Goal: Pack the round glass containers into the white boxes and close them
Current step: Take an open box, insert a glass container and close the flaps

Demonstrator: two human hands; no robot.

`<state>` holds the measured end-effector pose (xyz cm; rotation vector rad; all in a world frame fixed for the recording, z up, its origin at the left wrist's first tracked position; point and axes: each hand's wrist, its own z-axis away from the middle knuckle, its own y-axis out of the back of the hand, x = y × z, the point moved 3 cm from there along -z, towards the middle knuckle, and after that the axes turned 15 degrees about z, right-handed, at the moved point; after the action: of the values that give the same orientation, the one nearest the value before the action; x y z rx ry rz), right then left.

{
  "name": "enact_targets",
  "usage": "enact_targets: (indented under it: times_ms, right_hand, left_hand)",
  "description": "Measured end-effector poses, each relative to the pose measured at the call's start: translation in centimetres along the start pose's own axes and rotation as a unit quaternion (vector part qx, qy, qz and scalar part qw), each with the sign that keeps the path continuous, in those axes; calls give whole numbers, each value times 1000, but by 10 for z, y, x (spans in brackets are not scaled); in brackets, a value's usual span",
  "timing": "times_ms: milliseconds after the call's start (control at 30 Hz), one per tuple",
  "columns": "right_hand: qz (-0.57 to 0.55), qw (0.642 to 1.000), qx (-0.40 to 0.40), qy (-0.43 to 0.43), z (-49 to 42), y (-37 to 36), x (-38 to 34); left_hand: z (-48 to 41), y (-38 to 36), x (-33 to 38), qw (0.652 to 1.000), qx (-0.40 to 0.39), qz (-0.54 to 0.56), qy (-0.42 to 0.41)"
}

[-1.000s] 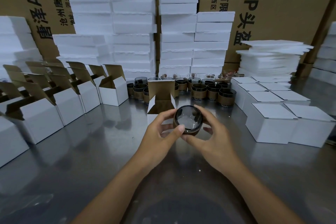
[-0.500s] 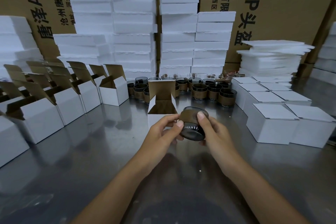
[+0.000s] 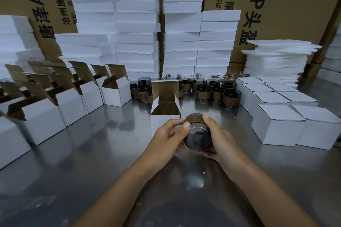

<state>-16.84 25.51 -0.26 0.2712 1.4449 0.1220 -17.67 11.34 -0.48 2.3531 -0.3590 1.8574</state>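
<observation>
gripping the round glass container (image 3: 198,135) from both sides, left hand (image 3: 168,137) and right hand (image 3: 219,142) favour its brown paper band; glass likely smooth, breakable, moderately heavy.

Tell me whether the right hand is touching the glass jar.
Touching. The head view shows the right hand holding the glass jar, with the thumb pressed on its brown band and the fingers curled under it.

Lower front of open box (image 3: 162,120) behind left hand (image 3: 169,135), possibly touching
</observation>
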Motion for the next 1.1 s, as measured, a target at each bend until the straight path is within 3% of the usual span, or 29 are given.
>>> enact_targets:
  times_ms: [367,633,733,833,933,1100]
  right_hand:
    - [-11,996,-18,83,5,-1,-5]
    - [-77,977,74,184,5,4,-8]
    - [-68,972,91,204,2,7,-7]
    - [-51,969,94,221,2,8,-5]
    - [-48,966,85,237,2,9,-6]
    - [-56,965,78,244,7,7,-12]
  left_hand:
    - [0,2,5,999,20,19,-33]
    - [-2,9,8,996,65,5,-61]
    - [-3,17,10,984,135,-58,-103]
    - [-3,26,10,947,203,-194,-158]
    - [-5,32,5,919,231,-290,-136]
    - [-7,38,-2,894,246,-359,-109]
